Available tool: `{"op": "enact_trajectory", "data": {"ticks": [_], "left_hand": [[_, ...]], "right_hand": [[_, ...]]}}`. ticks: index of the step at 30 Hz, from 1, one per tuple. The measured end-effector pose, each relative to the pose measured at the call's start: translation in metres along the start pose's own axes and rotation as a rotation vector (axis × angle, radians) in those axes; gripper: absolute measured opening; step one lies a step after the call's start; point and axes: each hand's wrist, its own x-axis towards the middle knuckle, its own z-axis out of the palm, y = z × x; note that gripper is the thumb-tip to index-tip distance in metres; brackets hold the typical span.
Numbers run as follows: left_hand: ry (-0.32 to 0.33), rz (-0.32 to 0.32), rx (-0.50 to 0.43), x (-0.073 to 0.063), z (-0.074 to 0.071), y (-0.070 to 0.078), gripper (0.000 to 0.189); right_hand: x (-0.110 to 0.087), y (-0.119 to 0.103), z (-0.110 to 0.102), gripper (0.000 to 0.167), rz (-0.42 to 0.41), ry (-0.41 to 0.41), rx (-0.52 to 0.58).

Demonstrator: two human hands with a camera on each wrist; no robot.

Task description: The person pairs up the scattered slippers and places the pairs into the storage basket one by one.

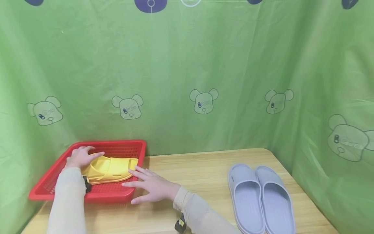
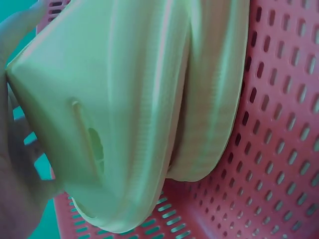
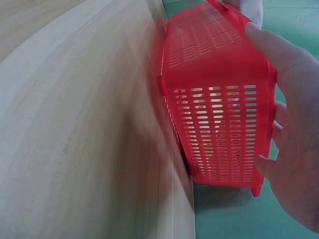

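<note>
A red plastic basket (image 1: 109, 197) with slotted walls stands at the table's left, holding yellow slippers (image 1: 115, 167). From the left wrist view, two yellow slippers (image 2: 139, 124) lie against each other inside it. My left hand (image 1: 80, 157) reaches over the basket's left part, at one end of the slippers, thumb stretched out over them. Its fingers (image 2: 20, 174) show right beside the slipper's edge. My right hand (image 1: 153, 184) is at the basket's right rim, with fingers spread and reaching over it. In the right wrist view, its fingertips (image 3: 266, 162) are right at the rim.
A pair of grey slippers (image 1: 260, 198) lies side by side on the right of the wooden table (image 1: 193, 169), toes toward the back. Green curtain (image 1: 187, 65) printed with bear heads surrounds the table at the back and sides.
</note>
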Motion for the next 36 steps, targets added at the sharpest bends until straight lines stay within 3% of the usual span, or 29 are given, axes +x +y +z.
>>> {"op": "enact_trajectory", "data": {"ticks": [6,12,21,36], "left_hand": [[0.034,-0.056,0.089,-0.004,-0.004,0.005,0.096],[0.042,-0.063,0.099,-0.005,-0.005,0.008,0.094],[0.08,0.062,0.066,0.001,-0.002,0.009,0.08],[0.127,0.164,0.011,0.003,0.001,0.018,0.078]], "right_hand": [[0.0,0.0,0.001,0.064,0.006,-0.003,0.002],[0.001,-0.001,-0.001,0.064,0.01,-0.006,0.012],[0.001,-0.001,0.0,0.064,0.011,-0.003,-0.001],[0.001,-0.001,0.002,0.064,0.003,0.015,0.005]]}}
